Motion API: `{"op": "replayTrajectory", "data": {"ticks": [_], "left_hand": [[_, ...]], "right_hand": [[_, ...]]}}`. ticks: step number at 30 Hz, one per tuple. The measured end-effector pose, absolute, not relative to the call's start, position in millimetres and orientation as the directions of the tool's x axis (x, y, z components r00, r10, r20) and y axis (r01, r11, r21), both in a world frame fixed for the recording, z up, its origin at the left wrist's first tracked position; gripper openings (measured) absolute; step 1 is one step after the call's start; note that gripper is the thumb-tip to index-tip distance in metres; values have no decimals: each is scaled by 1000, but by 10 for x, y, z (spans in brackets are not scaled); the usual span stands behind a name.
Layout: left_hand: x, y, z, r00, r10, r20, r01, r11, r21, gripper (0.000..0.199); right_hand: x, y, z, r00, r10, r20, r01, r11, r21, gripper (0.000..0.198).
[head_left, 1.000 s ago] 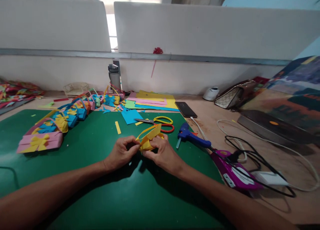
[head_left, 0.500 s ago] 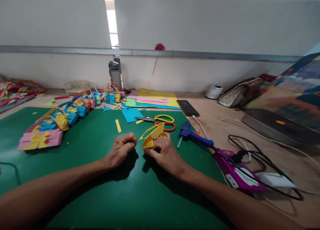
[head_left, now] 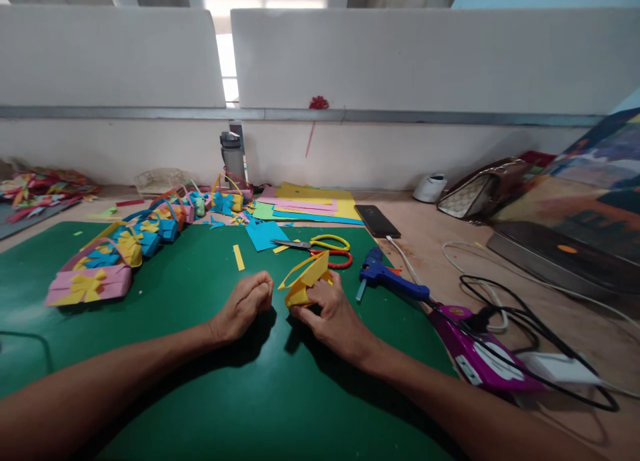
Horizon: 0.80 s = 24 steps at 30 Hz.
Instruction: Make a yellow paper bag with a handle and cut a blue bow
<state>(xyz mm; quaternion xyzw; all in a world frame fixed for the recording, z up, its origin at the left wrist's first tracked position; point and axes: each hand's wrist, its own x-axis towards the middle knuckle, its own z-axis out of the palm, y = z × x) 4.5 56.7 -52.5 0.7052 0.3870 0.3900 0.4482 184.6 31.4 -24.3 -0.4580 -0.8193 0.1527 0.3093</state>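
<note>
A small yellow paper basket (head_left: pixel 316 270) with a thin strip handle is tilted in my right hand (head_left: pixel 334 312), whose thumb and fingers pinch its near side. Just left of it, apart from the basket, my left hand (head_left: pixel 244 305) is closed above the green mat. What its curled fingers hold, if anything, is hidden. Behind the basket lie scissors (head_left: pixel 330 242) with one yellow and one red handle loop. A blue glue gun (head_left: pixel 390 276) rests to the right of my right hand.
Finished-looking paper baskets (head_left: pixel 97 282) in several colours line the left of the green mat (head_left: pixel 200 394). Coloured paper sheets (head_left: pixel 320 201) lie at the back by a grey bottle (head_left: pixel 233 157). A phone (head_left: pixel 377 221), a purple power strip (head_left: pixel 483 354) and tangled cables stand right.
The view has tipped slightly, shifting everything a little lower in the picture. My left hand has turned slightly, its fingers still curled. My right hand keeps its hold on the yellow paper basket.
</note>
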Motion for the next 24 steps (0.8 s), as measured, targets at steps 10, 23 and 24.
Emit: {"op": "replayTrajectory", "data": {"ticks": [10, 23, 24], "left_hand": [[90, 577, -534, 359, 895, 265, 299, -379, 876, 33], [71, 543, -471, 320, 886, 335, 96, -382, 919, 12], [69, 542, -470, 323, 886, 332, 94, -379, 920, 13]], "right_hand": [[1867, 304, -263, -345, 849, 400, 640, 525, -562, 11], [1877, 312, -253, -347, 848, 401, 629, 528, -571, 11], [1879, 314, -250, -348, 849, 397, 627, 526, -575, 11]]}}
